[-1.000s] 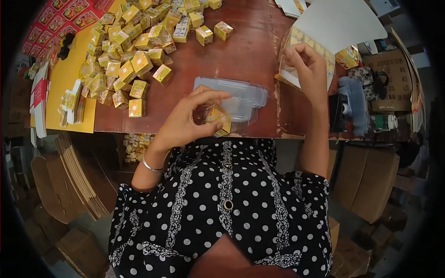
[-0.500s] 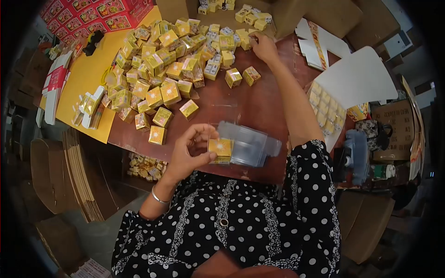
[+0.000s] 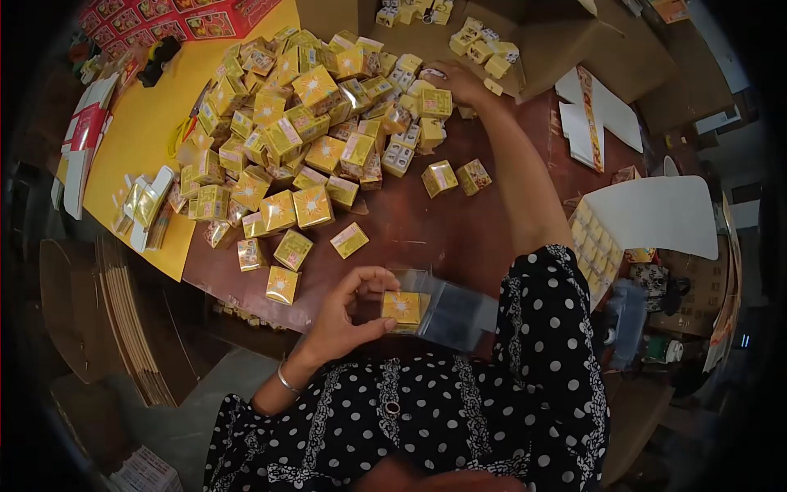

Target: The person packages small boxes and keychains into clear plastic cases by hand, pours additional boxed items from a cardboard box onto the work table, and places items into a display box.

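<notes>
Red printed box (image 3: 188, 20), 10 to 11 o'clock, contents not visible. Folded cartons (image 3: 90, 131), white and red, lie on a yellow sheet (image 3: 135, 107) between 9 and 10. Cardboard flats (image 3: 135, 320) stand by the table, 8 to 9. Big heap of small yellow boxes (image 3: 287, 135), 10 to 12 o'clock, clear-wrapped in places, on the sheet and the dark red table (image 3: 459, 225); a few lie loose along its lower edge. Clear plastic box (image 3: 459, 316) at 5 o'clock, flap raised; cannot tell if the single yellow box (image 3: 401, 308) at 6 o'clock sits inside its mouth or just against it. Brown carton (image 3: 557, 49) at 1 o'clock, flaps spread, some bare pale-yellow boxes (image 3: 484, 49) on its cardboard. Shallow box (image 3: 609, 277) at 3 o'clock, rows of yellow pieces in it, white lid (image 3: 664, 215) folded out rightward. Left hand (image 3: 344, 320), 7 o'clock: half open in a C, thumb and fingers grasping the single yellow box by its left side. Right hand (image 3: 455, 82), between 12 and 1: reached out over the heap's right end, fingers bent among the boxes; cannot tell whether it grips one.
</notes>
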`<state>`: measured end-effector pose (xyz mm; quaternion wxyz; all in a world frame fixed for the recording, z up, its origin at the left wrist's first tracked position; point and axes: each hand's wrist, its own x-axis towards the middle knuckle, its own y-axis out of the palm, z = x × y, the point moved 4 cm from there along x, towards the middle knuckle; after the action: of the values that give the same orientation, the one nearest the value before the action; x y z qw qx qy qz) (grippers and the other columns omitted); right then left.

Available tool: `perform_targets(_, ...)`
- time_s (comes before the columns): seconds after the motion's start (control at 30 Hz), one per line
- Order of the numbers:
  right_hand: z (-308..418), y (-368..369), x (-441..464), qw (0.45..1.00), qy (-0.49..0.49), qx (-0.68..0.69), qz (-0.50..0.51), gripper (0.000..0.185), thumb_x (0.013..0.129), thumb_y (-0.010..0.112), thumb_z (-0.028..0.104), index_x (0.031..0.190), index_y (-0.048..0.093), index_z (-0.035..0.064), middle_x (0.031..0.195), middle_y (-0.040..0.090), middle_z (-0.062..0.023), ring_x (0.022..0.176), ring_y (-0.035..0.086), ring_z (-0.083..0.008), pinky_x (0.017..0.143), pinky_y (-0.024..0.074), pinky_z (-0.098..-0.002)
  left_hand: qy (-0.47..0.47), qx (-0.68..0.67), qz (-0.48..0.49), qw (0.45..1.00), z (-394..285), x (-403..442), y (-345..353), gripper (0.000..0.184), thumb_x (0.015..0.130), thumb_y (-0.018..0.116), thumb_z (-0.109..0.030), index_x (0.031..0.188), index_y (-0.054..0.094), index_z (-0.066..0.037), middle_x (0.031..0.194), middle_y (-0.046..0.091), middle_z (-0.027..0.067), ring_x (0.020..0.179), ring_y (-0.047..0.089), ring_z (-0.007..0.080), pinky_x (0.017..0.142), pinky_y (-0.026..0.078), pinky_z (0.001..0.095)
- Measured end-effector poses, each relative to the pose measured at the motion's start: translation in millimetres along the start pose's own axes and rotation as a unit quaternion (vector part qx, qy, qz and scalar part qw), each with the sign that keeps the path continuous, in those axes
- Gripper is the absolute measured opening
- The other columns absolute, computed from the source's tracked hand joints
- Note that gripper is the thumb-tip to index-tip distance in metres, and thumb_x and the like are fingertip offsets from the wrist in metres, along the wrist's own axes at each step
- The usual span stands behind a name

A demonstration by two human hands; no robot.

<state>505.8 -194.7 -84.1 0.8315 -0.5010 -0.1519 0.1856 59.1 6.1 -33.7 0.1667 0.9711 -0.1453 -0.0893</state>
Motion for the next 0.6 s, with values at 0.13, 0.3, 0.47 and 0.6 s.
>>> perform_targets(0.13,30,-25,-66,0.998,-0.005,-0.008,0.061,0.045,0.102,0.050,0.045,0.130,0.063,0.0120,0.132,0.063,-0.0177,0.123,0.057,-0.0373,0.103,0.0445,-0.0434,-0.005,-0.007,-0.002,1.000,6,4,-3,0.058,0.081,0.079,-0.003,0.132,0.050,-0.004,0.125,0.061,0.0065,0.120,0.058,0.0166,0.107,0.045,0.0342)
perform_targets(0.3,15,-48,-145,0.999,0.033,0.009,-0.028,0.052,0.104,0.048,0.043,0.146,0.050,0.0126,0.131,0.064,-0.0216,0.123,0.060,-0.0361,0.102,0.0464,-0.0406,0.020,-0.013,0.001,1.000,8,3,1,0.057,0.082,0.078,-0.005,0.131,0.050,-0.003,0.124,0.061,0.0070,0.119,0.057,0.0157,0.105,0.046,0.0334)
perform_targets(0.47,32,-105,-229,0.973,0.196,-0.104,-0.070,0.045,0.099,0.055,0.043,0.122,0.068,0.0066,0.110,0.072,-0.0219,0.105,0.068,-0.0397,0.092,0.0515,-0.0471,0.026,-0.012,-0.008,1.000,-1,-7,6,0.056,0.083,0.077,-0.005,0.131,0.050,-0.002,0.124,0.060,0.0070,0.118,0.058,0.0162,0.104,0.047,0.0334)
perform_targets(0.6,17,-75,-267,0.970,0.232,-0.072,-0.008,0.042,0.091,0.069,0.039,0.108,0.069,0.0008,0.100,0.073,-0.0198,0.094,0.070,-0.0348,0.083,0.0529,-0.0425,0.011,-0.002,-0.019,1.000,-6,-14,15,0.055,0.083,0.077,-0.004,0.131,0.051,-0.001,0.124,0.061,0.0071,0.116,0.060,0.0164,0.104,0.048,0.0339)
